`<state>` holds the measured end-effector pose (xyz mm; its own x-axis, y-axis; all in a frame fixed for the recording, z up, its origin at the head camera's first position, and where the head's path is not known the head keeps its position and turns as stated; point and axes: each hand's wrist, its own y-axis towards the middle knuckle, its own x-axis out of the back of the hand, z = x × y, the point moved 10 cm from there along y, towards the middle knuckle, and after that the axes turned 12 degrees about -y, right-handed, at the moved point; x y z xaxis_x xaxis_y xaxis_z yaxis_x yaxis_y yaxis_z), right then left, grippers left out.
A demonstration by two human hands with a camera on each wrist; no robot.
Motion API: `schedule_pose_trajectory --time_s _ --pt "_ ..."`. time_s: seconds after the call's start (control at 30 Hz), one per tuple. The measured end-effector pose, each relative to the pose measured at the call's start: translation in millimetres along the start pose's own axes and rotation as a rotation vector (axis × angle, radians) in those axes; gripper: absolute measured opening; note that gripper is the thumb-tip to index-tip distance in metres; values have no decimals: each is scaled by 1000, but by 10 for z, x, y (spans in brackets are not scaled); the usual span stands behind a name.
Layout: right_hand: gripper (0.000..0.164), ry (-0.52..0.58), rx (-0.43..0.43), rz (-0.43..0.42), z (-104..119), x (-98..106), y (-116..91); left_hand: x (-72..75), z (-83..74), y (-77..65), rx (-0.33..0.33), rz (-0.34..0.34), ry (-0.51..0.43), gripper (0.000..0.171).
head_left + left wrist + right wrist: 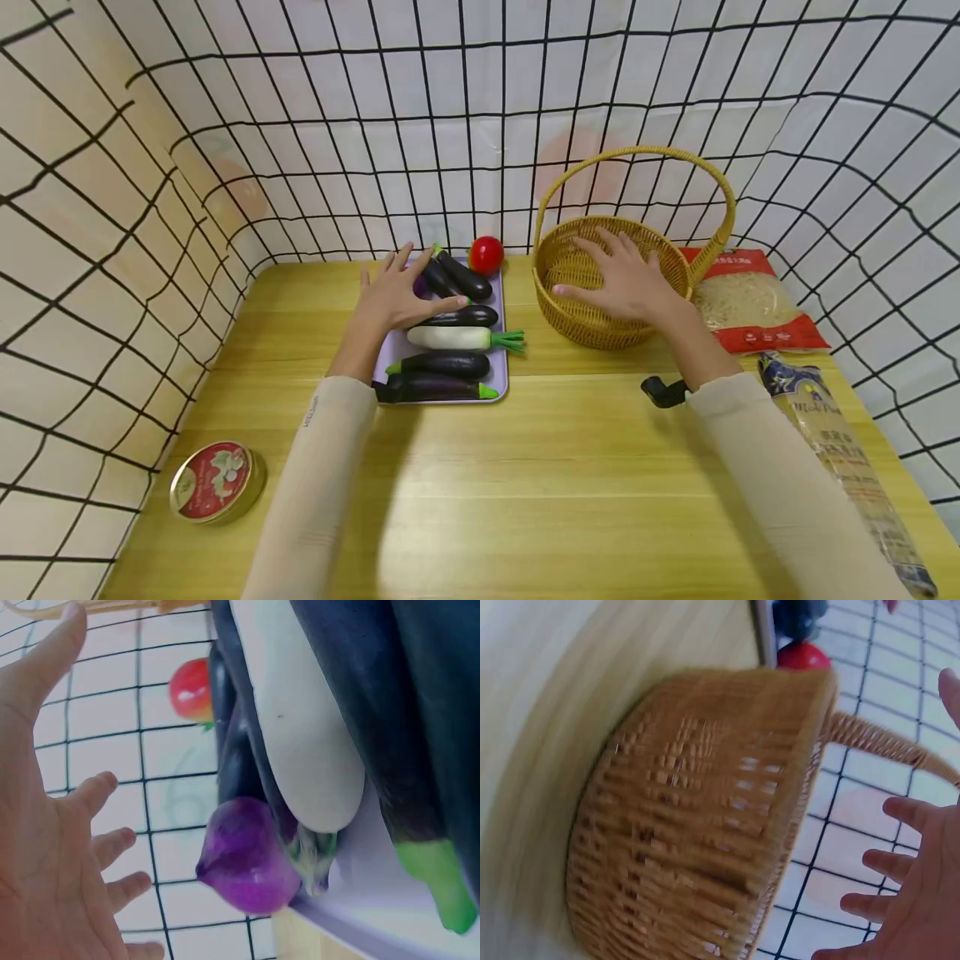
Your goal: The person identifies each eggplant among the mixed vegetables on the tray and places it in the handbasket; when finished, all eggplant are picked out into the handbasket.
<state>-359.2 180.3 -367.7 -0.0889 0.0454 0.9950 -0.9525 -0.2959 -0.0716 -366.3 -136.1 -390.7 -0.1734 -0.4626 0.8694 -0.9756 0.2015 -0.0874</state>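
My left hand (401, 292), fingers spread, hovers over the far left part of a lilac tray (390, 346). On the tray lie several dark eggplants (442, 364) and a white radish (450, 337) with green stalks. A red tomato (486, 255) is at its far right corner. The left wrist view shows a purple onion (247, 855) near the palm, mostly hidden by the hand from above. My right hand (626, 279), fingers also spread and holding nothing, is above the opening of a woven basket (588, 325), below its tall arched handle (637, 152).
A red bag with pale contents (750, 304) lies right of the basket, and a long clear-and-blue packet (840, 433) nearer on the right edge. At the near left stands a round red-lidded tin (217, 482). Black wire grid (465, 117) encloses the wooden table (525, 492) at back and sides.
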Motion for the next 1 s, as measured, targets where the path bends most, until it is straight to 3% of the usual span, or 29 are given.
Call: schedule_pose_trajectory --time_s 0.3,0.5,0.73,1.0 --pt "90 134 92 -97 325 25 -254 73 162 -279 -46 -49 -238 103" --pt "81 285 123 -133 518 -80 -448 127 241 -423 -92 -95 -335 93" --pt "60 474 215 -204 827 -255 -592 120 494 -515 -60 -124 -412 82" --pt "50 639 265 -135 1158 -477 -623 5 759 -582 -7 -94 -463 72"
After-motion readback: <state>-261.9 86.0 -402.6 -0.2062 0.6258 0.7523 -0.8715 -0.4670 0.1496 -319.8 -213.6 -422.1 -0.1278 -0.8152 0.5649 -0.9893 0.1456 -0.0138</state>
